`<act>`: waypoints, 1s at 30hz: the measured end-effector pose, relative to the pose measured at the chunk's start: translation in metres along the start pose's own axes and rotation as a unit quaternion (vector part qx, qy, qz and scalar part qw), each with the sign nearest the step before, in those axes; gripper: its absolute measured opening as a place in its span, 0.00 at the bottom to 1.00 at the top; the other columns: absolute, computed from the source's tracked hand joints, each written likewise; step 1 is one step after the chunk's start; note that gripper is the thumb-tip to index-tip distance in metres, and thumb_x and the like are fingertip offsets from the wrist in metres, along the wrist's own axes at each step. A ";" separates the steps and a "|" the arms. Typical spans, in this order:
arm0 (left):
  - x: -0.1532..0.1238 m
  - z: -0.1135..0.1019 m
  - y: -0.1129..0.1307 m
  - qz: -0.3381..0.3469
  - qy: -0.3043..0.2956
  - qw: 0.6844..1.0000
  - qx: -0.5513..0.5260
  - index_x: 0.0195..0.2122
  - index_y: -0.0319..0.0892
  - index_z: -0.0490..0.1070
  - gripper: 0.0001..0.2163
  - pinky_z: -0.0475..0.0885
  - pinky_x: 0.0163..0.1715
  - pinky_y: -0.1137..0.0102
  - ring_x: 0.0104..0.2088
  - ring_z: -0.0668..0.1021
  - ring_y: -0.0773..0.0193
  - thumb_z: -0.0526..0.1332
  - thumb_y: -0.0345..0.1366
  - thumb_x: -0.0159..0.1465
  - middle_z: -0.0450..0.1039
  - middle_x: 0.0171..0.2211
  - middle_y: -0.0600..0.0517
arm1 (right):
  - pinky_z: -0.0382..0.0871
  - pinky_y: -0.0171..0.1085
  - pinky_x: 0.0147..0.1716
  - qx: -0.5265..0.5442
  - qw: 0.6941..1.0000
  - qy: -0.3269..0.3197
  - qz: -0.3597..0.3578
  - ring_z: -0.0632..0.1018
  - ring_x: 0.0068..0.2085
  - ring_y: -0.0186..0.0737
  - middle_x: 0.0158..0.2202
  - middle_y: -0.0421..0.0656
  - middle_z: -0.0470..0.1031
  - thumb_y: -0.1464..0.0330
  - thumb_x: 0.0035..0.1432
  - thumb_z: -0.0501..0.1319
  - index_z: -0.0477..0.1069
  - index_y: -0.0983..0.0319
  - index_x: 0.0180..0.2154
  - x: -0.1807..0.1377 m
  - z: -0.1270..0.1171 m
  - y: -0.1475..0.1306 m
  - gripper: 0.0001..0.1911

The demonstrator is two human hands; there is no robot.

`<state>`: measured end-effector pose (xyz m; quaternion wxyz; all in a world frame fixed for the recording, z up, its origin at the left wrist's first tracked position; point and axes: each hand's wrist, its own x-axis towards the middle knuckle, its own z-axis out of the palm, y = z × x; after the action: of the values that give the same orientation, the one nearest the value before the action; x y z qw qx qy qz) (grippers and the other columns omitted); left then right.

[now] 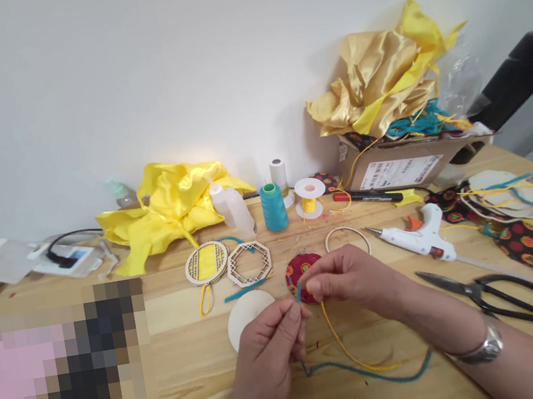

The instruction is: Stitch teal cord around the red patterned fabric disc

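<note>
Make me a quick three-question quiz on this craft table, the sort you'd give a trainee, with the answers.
1. Multiple choice: what does the left hand pinch?
A) a pen
B) a blue cord
C) a yellow cloth
2. True or false: the glue gun lies inside the box.
3. Short answer: which hand has a silver bracelet at its wrist?

Key:
1. B
2. False; the glue gun lies on the table.
3. The right hand.
</note>
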<state>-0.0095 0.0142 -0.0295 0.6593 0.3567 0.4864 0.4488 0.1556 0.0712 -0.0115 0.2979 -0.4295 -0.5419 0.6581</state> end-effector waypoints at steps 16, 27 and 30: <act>-0.004 0.003 0.008 0.075 -0.002 0.980 0.182 0.21 0.43 0.74 0.12 0.60 0.24 0.72 0.23 0.66 0.65 0.60 0.38 0.60 0.64 0.19 0.54 | 0.61 0.32 0.26 0.072 0.995 0.016 -0.060 0.68 0.25 0.29 0.23 0.37 0.71 0.67 0.47 0.67 0.72 0.64 0.24 -0.006 0.007 -0.001 0.08; -0.001 -0.004 0.003 0.240 0.064 0.919 0.307 0.30 0.47 0.78 0.10 0.62 0.46 0.62 0.47 0.68 0.53 0.57 0.33 0.62 0.68 0.45 0.46 | 0.65 0.26 0.18 0.280 0.941 -0.006 -0.187 0.77 0.23 0.31 0.26 0.37 0.75 0.68 0.54 0.65 0.65 0.62 0.26 -0.028 -0.020 -0.036 0.10; 0.003 -0.006 0.002 0.248 0.097 0.906 0.328 0.30 0.47 0.78 0.10 0.63 0.45 0.62 0.45 0.69 0.55 0.56 0.34 0.63 0.65 0.48 0.47 | 0.66 0.25 0.20 0.287 0.929 0.052 -0.229 0.76 0.23 0.28 0.26 0.35 0.73 0.68 0.52 0.66 0.66 0.61 0.26 -0.033 -0.029 -0.044 0.10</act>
<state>-0.0151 0.0173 -0.0306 0.3220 0.6165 0.5639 0.4453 0.1935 0.0663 0.0376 0.5788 -0.2233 -0.3971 0.6763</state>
